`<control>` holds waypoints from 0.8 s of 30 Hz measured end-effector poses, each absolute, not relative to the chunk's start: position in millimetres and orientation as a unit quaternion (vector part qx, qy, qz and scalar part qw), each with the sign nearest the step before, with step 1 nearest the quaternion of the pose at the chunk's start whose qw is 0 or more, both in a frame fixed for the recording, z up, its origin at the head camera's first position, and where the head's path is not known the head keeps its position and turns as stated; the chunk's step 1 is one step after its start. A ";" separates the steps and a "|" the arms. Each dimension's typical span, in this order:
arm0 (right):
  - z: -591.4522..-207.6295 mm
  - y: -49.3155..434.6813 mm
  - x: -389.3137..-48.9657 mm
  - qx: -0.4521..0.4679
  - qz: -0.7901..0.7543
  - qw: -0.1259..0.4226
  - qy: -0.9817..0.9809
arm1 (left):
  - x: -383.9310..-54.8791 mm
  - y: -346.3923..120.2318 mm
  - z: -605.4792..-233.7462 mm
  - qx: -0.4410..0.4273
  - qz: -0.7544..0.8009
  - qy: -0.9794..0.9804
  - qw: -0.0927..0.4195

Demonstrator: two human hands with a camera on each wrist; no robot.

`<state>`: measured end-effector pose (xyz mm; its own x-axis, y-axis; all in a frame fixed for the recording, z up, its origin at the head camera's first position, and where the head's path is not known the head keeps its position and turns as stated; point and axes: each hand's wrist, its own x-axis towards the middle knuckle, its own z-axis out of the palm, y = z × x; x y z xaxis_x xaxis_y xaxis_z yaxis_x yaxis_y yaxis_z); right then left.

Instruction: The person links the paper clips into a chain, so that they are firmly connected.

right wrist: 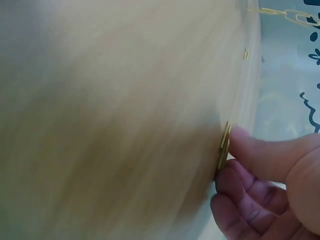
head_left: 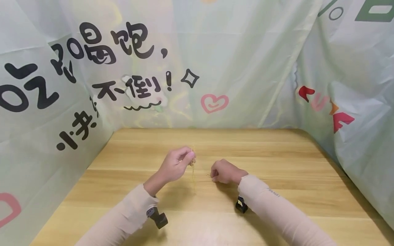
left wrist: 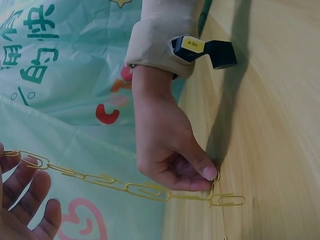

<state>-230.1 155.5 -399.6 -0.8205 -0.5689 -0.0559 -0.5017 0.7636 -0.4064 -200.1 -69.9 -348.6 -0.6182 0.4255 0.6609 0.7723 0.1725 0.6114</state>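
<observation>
dangling a paperclip chain, the left grip pinches it; the right grip pinches gold clip wire.

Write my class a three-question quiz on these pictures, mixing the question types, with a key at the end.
1. Short answer: what hangs from the left hand?
2. True or false: the right hand holds nothing.
3. Multiple choice: the smiling heart on the back curtain is A) black, B) pink, C) green.

Key:
1. A chain of linked paper clips.
2. False; it pinches at least one paper clip.
3. B.
</observation>
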 end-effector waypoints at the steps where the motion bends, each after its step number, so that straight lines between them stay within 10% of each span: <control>1: -398.7 156.9 -230.6 -0.284 -0.188 0.090 0.936 | -200.5 -69.7 -348.4 -0.402 -0.503 -0.745 0.173; 24: -401.7 162.5 -227.6 -0.260 -0.174 0.132 0.941 | -198.9 -70.1 -344.1 -0.402 -0.505 -0.745 0.167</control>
